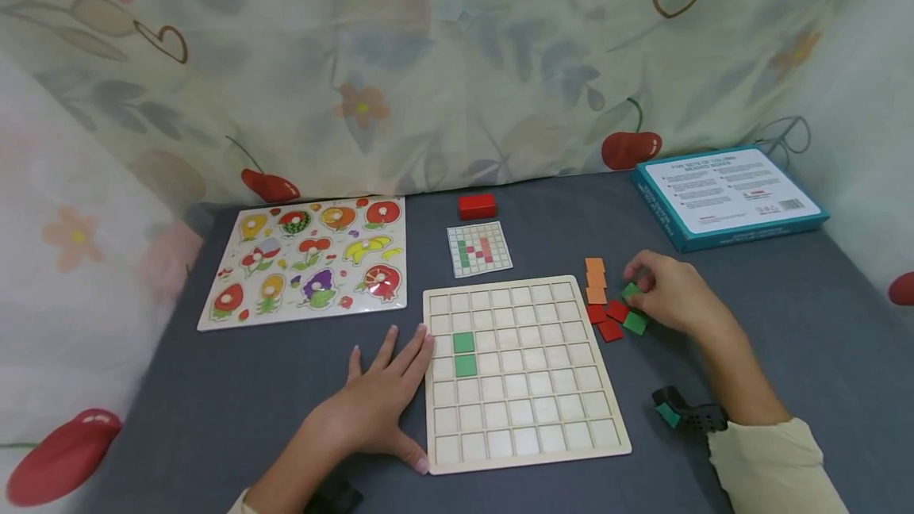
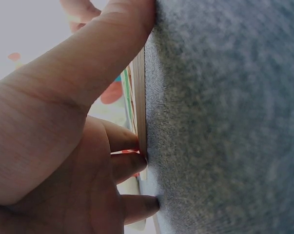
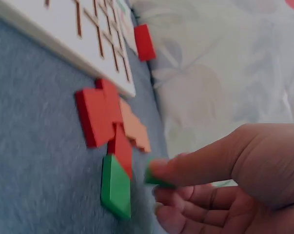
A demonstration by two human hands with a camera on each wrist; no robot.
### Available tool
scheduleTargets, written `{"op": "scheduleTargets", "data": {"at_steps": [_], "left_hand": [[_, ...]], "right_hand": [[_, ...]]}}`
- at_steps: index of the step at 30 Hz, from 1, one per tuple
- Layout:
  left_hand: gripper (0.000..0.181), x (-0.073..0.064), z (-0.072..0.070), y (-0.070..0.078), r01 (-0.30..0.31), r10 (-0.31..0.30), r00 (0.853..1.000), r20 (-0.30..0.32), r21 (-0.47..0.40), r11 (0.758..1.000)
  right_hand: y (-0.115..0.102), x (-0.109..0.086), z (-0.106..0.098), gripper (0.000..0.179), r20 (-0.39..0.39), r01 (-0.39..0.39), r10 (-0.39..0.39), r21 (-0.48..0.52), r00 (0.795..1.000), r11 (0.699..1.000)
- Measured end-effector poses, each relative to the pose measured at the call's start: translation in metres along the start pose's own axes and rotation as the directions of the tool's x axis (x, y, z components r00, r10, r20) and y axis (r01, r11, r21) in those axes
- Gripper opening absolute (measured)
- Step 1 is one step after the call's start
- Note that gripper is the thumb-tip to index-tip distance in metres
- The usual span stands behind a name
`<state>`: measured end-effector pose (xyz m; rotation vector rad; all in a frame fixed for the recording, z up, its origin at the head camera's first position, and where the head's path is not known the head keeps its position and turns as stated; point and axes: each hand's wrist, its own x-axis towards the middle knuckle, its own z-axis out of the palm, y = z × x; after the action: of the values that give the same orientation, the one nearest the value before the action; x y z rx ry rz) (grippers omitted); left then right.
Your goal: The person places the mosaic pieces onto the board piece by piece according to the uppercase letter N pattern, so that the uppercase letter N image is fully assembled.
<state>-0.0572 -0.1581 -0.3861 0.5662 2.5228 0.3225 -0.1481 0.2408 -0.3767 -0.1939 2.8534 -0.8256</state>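
Note:
A wooden grid board (image 1: 531, 461) lies on the table, with two green square tiles (image 1: 463, 342) in its left part, one above the other. Along the board's left edge my left hand (image 1: 378, 403) rests with spread fingers, the thumb at the lower left corner. To the right of the board, my right hand (image 1: 671, 292) pinches a green tile (image 3: 155, 179) between thumb and fingers. Just below it lies another green tile (image 1: 635, 324). Three red tiles (image 1: 610, 331) and a column of orange tiles (image 1: 596, 279) lie close to the board's right edge.
Behind the board is a small pattern card (image 1: 480, 250) with coloured squares, then a red block (image 1: 477, 206). A fruit picture board (image 1: 307, 260) occupies the back left. At the back right lies a blue-edged box (image 1: 731, 195), with a grey cable (image 1: 789, 137) behind it.

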Motion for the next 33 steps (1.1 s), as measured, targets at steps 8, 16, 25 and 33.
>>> {"op": "scheduleTargets", "data": {"at_steps": [8, 16, 25, 33], "left_hand": [[0.144, -0.001, 0.0, 0.0, -0.009, 0.009, 1.0, -0.007, 0.004, 1.0], [0.144, -0.001, 0.001, -0.001, -0.013, 0.013, 1.0, -0.009, 0.006, 1.0], [0.143, -0.004, -0.001, 0.001, -0.022, 0.022, 0.999, -0.026, -0.001, 1.0], [0.142, -0.005, -0.001, 0.002, -0.025, 0.025, 0.999, -0.035, 0.006, 1.0]], "right_hand": [[-0.037, -0.007, 0.016, 0.01, -0.044, 0.139, -0.135, 0.091, 0.99, 0.986], [-0.071, -0.011, 0.041, 0.014, 0.091, 0.247, -0.277, 0.247, 0.957, 0.937], [-0.107, -0.018, 0.075, 0.011, 0.175, 0.308, -0.363, 0.276, 0.915, 0.91], [-0.135, -0.026, 0.098, 0.018, 0.191, 0.418, -0.468, 0.251, 0.863, 0.873]]}}
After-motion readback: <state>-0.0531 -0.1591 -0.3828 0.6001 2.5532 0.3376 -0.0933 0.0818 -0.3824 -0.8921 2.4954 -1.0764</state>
